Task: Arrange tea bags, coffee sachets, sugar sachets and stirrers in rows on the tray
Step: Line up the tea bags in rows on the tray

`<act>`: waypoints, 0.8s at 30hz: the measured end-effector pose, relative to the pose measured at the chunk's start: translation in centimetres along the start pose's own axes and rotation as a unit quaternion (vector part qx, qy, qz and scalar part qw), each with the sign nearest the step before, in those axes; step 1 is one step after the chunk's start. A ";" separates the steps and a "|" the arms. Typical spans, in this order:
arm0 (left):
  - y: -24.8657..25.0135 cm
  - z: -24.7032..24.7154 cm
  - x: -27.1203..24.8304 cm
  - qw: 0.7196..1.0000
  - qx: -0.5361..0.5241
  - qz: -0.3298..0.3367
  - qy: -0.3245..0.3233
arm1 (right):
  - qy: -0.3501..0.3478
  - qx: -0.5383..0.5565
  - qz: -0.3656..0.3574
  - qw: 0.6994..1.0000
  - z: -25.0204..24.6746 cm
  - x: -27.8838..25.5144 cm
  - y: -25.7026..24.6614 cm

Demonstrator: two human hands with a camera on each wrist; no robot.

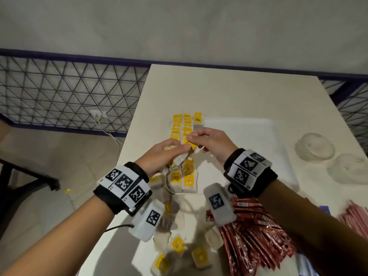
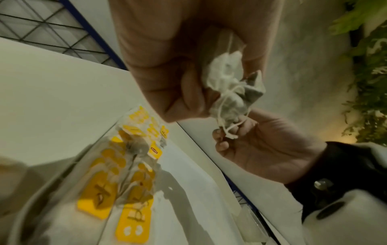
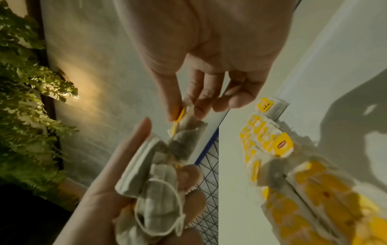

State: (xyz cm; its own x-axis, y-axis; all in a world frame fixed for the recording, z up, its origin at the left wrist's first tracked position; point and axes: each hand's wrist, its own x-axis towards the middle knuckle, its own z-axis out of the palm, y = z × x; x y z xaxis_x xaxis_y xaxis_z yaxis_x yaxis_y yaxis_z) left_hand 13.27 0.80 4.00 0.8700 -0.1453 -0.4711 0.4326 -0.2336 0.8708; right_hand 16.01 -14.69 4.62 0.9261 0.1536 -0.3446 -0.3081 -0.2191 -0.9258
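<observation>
Seen from above, a person's two bare hands meet over a white rectangular plastic tray (image 1: pixel 249 124) on a white table (image 1: pixel 199 86). The left hand (image 1: pixel 162 155) cups a loose bunch of pale paper tea bags with white strings (image 3: pixel 155 187), its fingers curled up around them. The right hand (image 1: pixel 211 144) pinches a single tea bag with a yellow paper tag (image 1: pixel 189 143) between thumb and fingertips, at the edge of that bunch.

Below the hands, along the left side of the tray, yellow-tagged tea bags laid flat in rows (image 1: pixel 186 124) run away from the person. Nearer the person, more loose tea bags in a heap (image 1: pixel 179 242) lie on the table. To their right sits a pile of red foil coffee sachets (image 1: pixel 256 236), and at the far right edge a pile of pink paper sachets (image 1: pixel 354 218). Two clear glass lids (image 1: pixel 314 148) rest on the table beyond the tray's right side.
</observation>
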 end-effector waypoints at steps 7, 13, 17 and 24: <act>1.5 0.2 2.5 0.994 0.092 0.058 0.028 | 0.035 0.023 0.002 0.999 -1.5 0.9 0.2; 2.1 1.1 4.0 0.990 0.112 0.073 -0.044 | 0.048 0.041 -0.014 0.998 -3.1 1.7 0.5; 2.1 1.6 5.4 0.990 0.119 0.058 -0.056 | 0.050 0.045 -0.003 0.998 -3.6 2.7 0.8; 1.9 1.7 7.7 0.991 0.119 0.044 -0.030 | 0.021 0.029 0.042 0.998 -4.7 4.4 2.1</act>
State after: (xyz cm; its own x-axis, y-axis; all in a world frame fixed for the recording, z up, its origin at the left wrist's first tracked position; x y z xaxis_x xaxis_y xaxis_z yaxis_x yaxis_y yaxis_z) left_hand 20.35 -2.38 1.79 0.8834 -0.2295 -0.4087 0.2815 -0.4375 0.8541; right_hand 20.44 -19.00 1.94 0.9046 0.0972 -0.4150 -0.3953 -0.1725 -0.9022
